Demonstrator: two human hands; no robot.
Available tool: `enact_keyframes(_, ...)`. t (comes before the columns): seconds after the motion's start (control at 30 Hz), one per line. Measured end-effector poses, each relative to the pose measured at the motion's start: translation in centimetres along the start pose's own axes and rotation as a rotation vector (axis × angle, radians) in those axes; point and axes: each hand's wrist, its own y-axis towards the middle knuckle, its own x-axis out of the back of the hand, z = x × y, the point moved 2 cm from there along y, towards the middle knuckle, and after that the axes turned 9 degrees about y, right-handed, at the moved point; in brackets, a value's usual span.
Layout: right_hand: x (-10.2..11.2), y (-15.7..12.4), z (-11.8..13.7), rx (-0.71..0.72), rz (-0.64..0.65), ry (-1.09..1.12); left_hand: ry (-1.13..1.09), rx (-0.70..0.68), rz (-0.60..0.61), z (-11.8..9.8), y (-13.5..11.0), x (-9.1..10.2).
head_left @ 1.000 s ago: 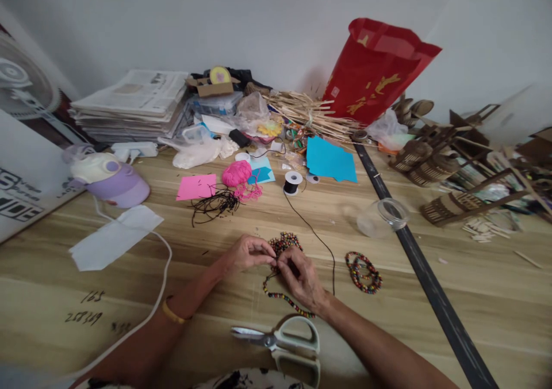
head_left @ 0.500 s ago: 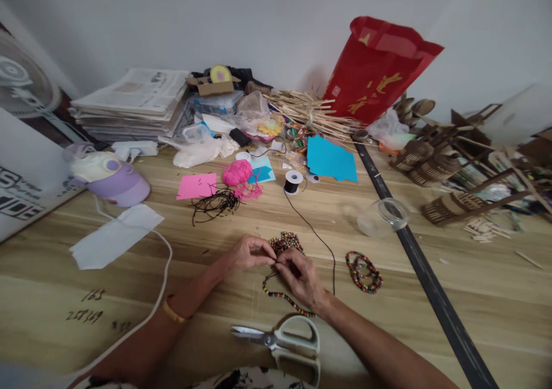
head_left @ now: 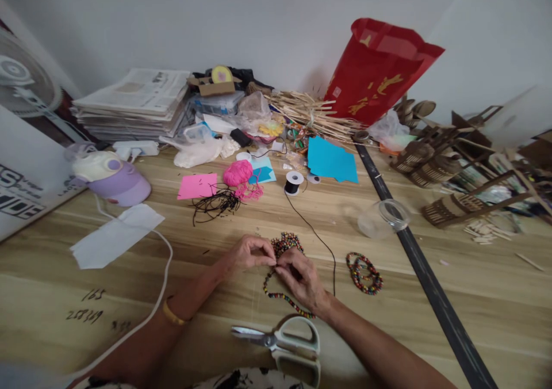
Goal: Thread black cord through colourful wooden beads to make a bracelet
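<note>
My left hand and my right hand meet fingertip to fingertip over the table, both pinched closed. A string of multicoloured beads hangs from the pinch and curves under my right hand. What exactly lies between the fingertips is too small to see, but the strand's end runs up to them. Just behind the hands is a heap of the same beads. Off to the right lie coiled bead loops. Scissors with pale handles lie partly spread near my body.
A spool of black cord stands behind, its cord trailing toward my right arm. Pink yarn, black cord pieces and a clear round container are around. A white cable crosses the left side; woven baskets stand right.
Both hands stay pinched together in nearly the same place. The bead strand's upper end shows slightly more below the fingertips; the whole view has shifted a touch.
</note>
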Motion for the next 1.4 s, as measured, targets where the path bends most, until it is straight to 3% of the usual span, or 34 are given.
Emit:
enact_keyframes(0.3, 0.0, -0.1, -0.1, -0.095, -0.005, 0.086, -0.075, -0.021, -0.029, -0.4, -0.2, 0.1)
enact_keyframes(0.5, -0.6, -0.7, -1.1, -0.242, -0.024, 0.290, -0.041, -0.033, -0.038, 0.1, -0.2, -0.2)
enact_keyframes(0.77, -0.8, -0.6, -1.5, -0.294, -0.071, 0.363, 0.055, -0.014, -0.046, 0.3, -0.2, -0.1)
enact_keyframes(0.9, -0.5, -0.4, -1.4, -0.272, -0.073, 0.281, 0.114, -0.011, -0.053, 0.4, -0.3, 0.1)
enact_keyframes(1.1, -0.1, -0.1, -0.4, -0.060, -0.071, 0.036, 0.217, 0.009, -0.100, -0.1, -0.2, 0.7)
enact_keyframes(1.27, -0.2, -0.1, -0.4, -0.103, -0.108, -0.002, 0.443, -0.104, -0.119, 0.0, 0.1, 1.3)
enact_keyframes(1.4, -0.3, 0.0, -0.5, -0.124, -0.112, -0.026, 0.645, -0.204, -0.051, 0.4, 0.1, 1.1)
